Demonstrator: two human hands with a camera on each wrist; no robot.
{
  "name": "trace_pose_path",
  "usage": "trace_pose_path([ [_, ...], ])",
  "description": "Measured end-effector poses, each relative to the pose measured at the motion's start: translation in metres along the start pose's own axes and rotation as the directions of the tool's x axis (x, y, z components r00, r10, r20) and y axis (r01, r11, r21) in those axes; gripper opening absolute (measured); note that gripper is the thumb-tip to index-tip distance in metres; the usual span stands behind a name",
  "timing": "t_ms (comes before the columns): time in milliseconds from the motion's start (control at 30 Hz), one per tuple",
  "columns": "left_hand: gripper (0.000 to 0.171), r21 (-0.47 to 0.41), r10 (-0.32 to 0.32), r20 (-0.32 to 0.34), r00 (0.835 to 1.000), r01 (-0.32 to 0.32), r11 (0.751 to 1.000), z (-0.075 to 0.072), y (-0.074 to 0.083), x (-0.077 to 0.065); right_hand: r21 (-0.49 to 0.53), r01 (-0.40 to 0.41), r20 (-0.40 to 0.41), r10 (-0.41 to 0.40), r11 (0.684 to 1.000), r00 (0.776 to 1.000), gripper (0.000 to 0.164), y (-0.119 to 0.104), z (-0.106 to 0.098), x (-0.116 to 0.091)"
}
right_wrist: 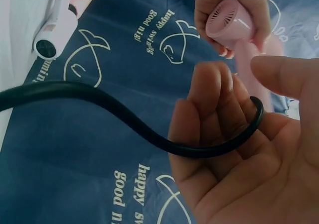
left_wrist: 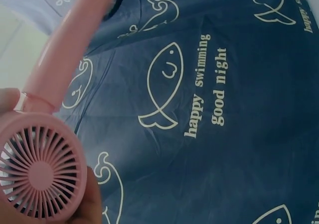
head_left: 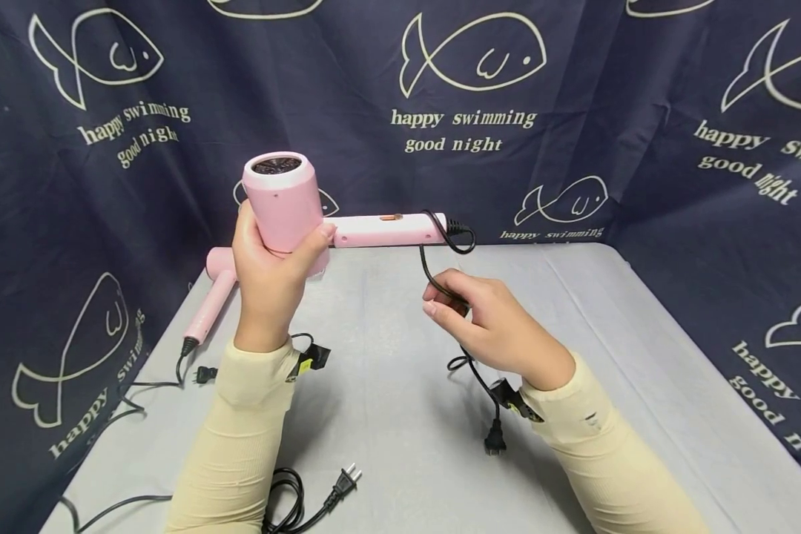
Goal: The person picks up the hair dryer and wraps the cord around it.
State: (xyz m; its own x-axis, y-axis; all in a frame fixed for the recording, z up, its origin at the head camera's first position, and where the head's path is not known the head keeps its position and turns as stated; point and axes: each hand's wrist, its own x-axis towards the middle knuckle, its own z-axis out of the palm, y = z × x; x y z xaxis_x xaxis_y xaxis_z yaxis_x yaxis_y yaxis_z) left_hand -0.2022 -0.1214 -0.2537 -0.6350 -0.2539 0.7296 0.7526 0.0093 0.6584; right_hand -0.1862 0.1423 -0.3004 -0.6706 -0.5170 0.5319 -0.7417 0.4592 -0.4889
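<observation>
My left hand (head_left: 270, 285) grips the barrel of a pink hair dryer (head_left: 283, 204), raised over the table's far side. Its white-rimmed outlet faces up, and its handle (head_left: 390, 230) points right. In the left wrist view the slotted intake grille (left_wrist: 41, 175) shows beside the fingers. From the handle's end a black power cord (head_left: 426, 259) drops to my right hand (head_left: 500, 322). There the cord (right_wrist: 199, 152) crosses the bent fingers, with the thumb apart from it. Below, the cord's plug (head_left: 495, 439) hangs near the right wrist.
A second pink hair dryer (head_left: 213, 304) lies at the table's left edge, partly behind my left hand. Near it is a black plug (head_left: 205, 374). A coiled cord with another plug (head_left: 345, 483) lies at the front. Dark blue fish-print cloth (head_left: 467, 170) hangs around the grey table (head_left: 387, 415).
</observation>
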Motion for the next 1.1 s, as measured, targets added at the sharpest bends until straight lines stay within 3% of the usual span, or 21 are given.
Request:
trace_pose_path([
  [167,0.053,0.049,-0.018,-0.023,1.0,0.02,0.999,-0.001,-0.002,0.002,-0.045,0.033,-0.05,-0.036,0.998,0.998,0.006,-0.006,-0.003,-0.002],
  [433,0.053,0.093,-0.018,-0.003,1.0,0.018,0.996,-0.001,-0.008,0.002,-0.104,0.09,-0.143,-0.104,0.991,0.984,0.007,-0.015,-0.014,-0.005],
  [733,0.056,0.14,-0.02,0.12,0.993,0.003,0.99,-0.003,-0.008,0.002,-0.178,0.118,-0.239,-0.159,0.977,0.958,0.01,-0.015,-0.025,-0.005],
  [967,0.055,0.197,-0.072,0.216,0.974,0.029,0.98,-0.007,-0.007,0.003,-0.159,0.129,-0.292,-0.171,0.979,0.941,0.008,-0.017,-0.033,-0.004],
  [1100,0.055,0.197,-0.095,0.249,0.964,0.045,0.979,-0.008,-0.007,0.003,-0.133,0.151,-0.308,-0.185,0.98,0.933,0.011,-0.031,-0.038,-0.001],
])
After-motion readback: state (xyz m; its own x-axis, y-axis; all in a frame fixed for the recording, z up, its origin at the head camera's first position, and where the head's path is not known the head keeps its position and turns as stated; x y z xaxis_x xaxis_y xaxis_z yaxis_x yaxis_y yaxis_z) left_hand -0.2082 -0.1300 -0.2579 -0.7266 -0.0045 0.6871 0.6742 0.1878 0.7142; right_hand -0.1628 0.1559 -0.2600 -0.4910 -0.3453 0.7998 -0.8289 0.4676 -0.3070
